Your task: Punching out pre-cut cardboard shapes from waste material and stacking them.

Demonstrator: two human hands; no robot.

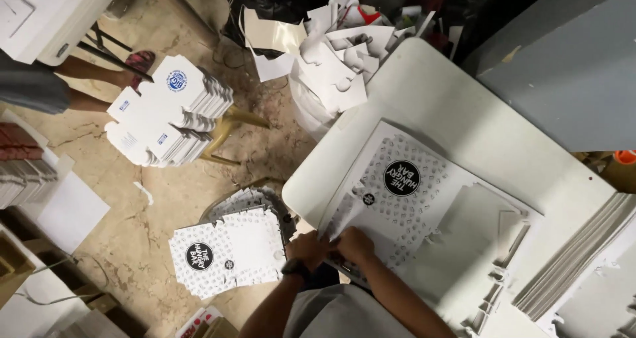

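- Finished white die-cut cardboard blanks with a black round logo (pixel 222 250) are stacked on the floor, left.
- Left hand (pixel 308 250) and right hand (pixel 354 244) pinch, it seems, the printed white cardboard sheet's (pixel 404 199) near corner on the white table (pixel 457 106); best to tear slowly along the cuts.

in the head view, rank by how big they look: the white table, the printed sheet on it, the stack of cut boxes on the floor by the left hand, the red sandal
1. white table
2. printed sheet
3. stack of cut boxes, though it lies lower, farther from the camera
4. red sandal, clearly smallest
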